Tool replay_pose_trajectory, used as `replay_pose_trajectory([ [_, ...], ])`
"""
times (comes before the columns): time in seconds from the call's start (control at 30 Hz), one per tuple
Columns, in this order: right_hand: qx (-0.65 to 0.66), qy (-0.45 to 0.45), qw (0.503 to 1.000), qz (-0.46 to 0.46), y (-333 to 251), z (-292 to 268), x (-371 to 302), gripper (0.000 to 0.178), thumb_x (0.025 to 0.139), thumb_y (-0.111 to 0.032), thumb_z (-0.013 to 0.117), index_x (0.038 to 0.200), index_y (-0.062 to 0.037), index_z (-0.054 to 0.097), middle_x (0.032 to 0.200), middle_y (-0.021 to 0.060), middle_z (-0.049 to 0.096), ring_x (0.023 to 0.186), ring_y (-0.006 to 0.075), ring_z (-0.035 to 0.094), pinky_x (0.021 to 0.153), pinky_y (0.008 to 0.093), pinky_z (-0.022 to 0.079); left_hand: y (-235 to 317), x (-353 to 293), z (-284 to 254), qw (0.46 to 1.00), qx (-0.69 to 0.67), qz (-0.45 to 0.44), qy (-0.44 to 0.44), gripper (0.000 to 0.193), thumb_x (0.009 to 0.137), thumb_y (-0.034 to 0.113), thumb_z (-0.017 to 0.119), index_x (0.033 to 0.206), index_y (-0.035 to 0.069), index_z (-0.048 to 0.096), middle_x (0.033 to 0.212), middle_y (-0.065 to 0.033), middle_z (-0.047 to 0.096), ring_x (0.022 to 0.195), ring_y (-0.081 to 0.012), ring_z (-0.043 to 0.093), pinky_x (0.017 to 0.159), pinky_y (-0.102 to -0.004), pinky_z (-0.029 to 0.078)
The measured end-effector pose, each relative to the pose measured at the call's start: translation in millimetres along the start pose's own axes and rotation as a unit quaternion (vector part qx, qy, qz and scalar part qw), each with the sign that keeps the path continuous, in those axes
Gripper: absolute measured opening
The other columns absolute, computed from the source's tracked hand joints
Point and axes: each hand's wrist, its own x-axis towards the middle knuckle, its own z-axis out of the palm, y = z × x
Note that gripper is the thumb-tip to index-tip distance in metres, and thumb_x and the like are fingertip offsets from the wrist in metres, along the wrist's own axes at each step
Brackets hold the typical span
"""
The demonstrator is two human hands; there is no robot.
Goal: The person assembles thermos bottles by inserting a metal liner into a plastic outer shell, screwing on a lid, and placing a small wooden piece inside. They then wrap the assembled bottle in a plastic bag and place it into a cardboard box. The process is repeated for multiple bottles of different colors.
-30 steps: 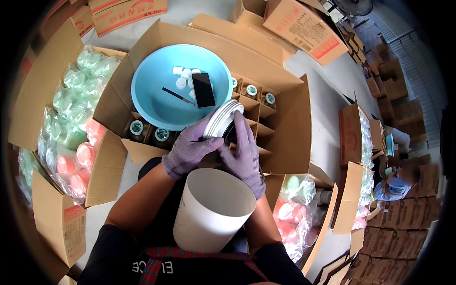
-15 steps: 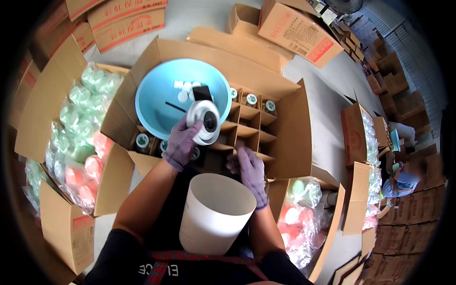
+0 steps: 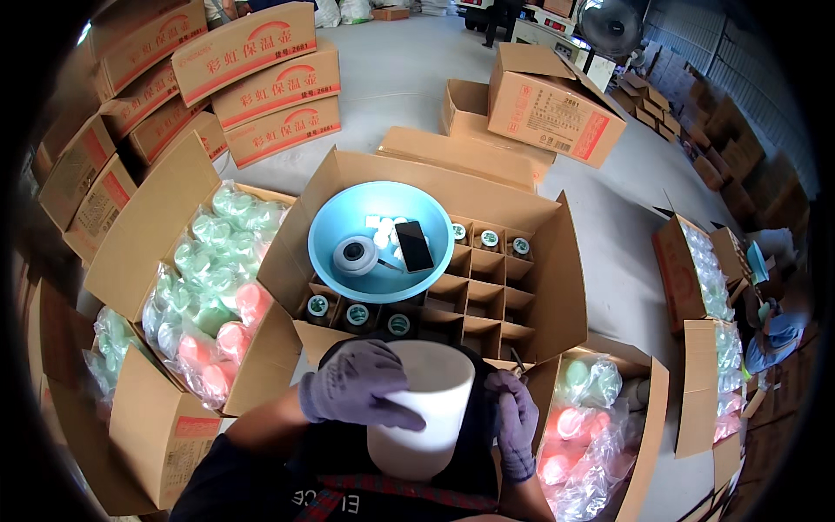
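Gone from the left grip (image 3: 361, 383), which held it half a second ago, the lid (image 3: 355, 255) now rests in the basin (image 3: 323, 219) at 8 o'clock, black knob up, across from the phone (image 3: 415, 245) at 3 o'clock. That grip has dropped to the tub (image 3: 422, 435) and is clamped on its outer wall at 9 o'clock. The tub stands in front of the body at 6 o'clock, mouth up and slightly tilted. The right grip (image 3: 515, 404) has come back to the tub's 3 o'clock, fingers bunched by a thin dark piece (image 3: 517, 355) at the box's (image 3: 570, 261) near corner; whether they pinch it, I can't make out.

To handle this well, hold the tub with the whole palm, not a pinch at its rim, and steady its base before the right grip pulls at anything.
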Motion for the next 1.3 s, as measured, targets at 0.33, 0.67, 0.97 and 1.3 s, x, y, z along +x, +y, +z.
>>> replay_pose_trajectory([
  [0.33, 0.142, -0.055, 0.985, 0.084, -61, 39, -57, 0.085, 0.081, -0.021, 0.083, 0.148, -0.0038, 0.035, 0.138, 0.0157, 0.05, 0.128, 0.0286, 0.051, 0.107, 0.0406, 0.043, 60, -62, 5, 0.864, 0.006, -0.303, 0.402, 0.02, 0.079, 0.013, 0.077, 0.081, -0.004, 0.067, 0.076, -0.0094, 0.068, 0.068, -0.0157, 0.061, 0.063, -0.033, 0.05],
  [0.67, -0.336, -0.045, 0.936, -0.092, -47, -27, -58, 0.1, 0.063, -0.029, 0.091, 0.141, 0.0046, 0.039, 0.139, 0.0272, 0.049, 0.131, 0.044, 0.048, 0.108, 0.0486, 0.041, -1, -170, -76, 0.782, -0.131, -0.359, 0.493, 0.054, 0.108, 0.042, 0.04, 0.133, -0.002, 0.057, 0.122, -0.0125, 0.065, 0.109, -0.0186, 0.064, 0.095, -0.0343, 0.052],
  [0.97, -0.636, 0.25, 0.726, 0.075, 15, -189, -20, 0.107, 0.068, -0.032, 0.086, 0.155, -0.0099, 0.027, 0.14, 0.0291, 0.044, 0.124, 0.0455, 0.048, 0.105, 0.0513, 0.041, -2, -96, -10, 0.714, -0.38, -0.327, 0.489, 0.052, 0.109, 0.042, 0.037, 0.138, 0.0, 0.049, 0.134, -0.0135, 0.058, 0.121, -0.0221, 0.058, 0.102, -0.0375, 0.048],
  [1.3, -0.725, 0.202, 0.643, 0.142, 103, -224, 67, 0.097, 0.074, -0.051, 0.079, 0.152, -0.0133, 0.035, 0.154, 0.0217, 0.036, 0.135, 0.0443, 0.04, 0.11, 0.0551, 0.035, -10, -51, 67, 0.707, -0.496, -0.323, 0.386, 0.054, 0.11, 0.039, 0.033, 0.142, -0.001, 0.047, 0.142, -0.0162, 0.054, 0.131, -0.0262, 0.052, 0.111, -0.0405, 0.041],
])
